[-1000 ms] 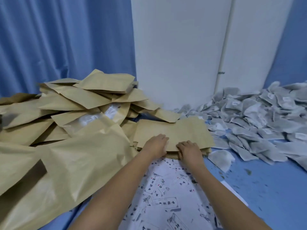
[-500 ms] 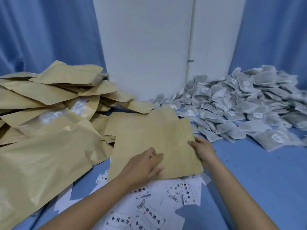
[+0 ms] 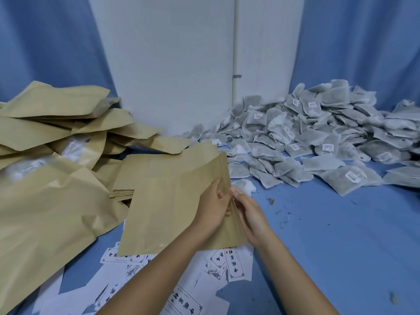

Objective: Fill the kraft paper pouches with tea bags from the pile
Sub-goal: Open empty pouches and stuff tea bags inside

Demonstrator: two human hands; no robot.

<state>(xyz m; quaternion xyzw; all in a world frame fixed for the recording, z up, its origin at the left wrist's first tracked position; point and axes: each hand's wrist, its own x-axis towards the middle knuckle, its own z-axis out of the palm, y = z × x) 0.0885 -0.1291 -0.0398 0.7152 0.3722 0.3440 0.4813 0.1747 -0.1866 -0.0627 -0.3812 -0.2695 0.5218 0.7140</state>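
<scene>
Blue curtains (image 3: 363,53) are hung across the back from 9 to 3 o'clock, broken at 12 o'clock by a white panel (image 3: 170,64). The lower half is taken up by a blue worktop (image 3: 329,246).

A large heap of kraft paper pouches (image 3: 45,212) is spread from 8 to 10 o'clock, many of them crumpled or bulging, with clear windows seen on a few. A pile of tea bags (image 3: 318,133), grey-white and some bearing small white labels, is banked against the curtain between 1 and 3 o'clock. The two piles are kept apart by bare worktop.

White printed sheets (image 3: 236,267) with black characters are scattered at 6 o'clock.

One flat kraft pouch (image 3: 166,201) is held tilted just below the centre, over those sheets and near the tea bags' edge. Its right-hand edge is gripped by both hands. The left hand (image 3: 213,208) is laid over the pouch's front, its fingers (image 3: 223,201) curled onto that edge. The right hand (image 3: 252,214) is set just beside it at 4 o'clock, its fingers (image 3: 241,200) pinching the same edge. Whether the pouch mouth is parted cannot be told.

Small tea crumbs (image 3: 271,201) are strewn on the worktop at 4 o'clock.
</scene>
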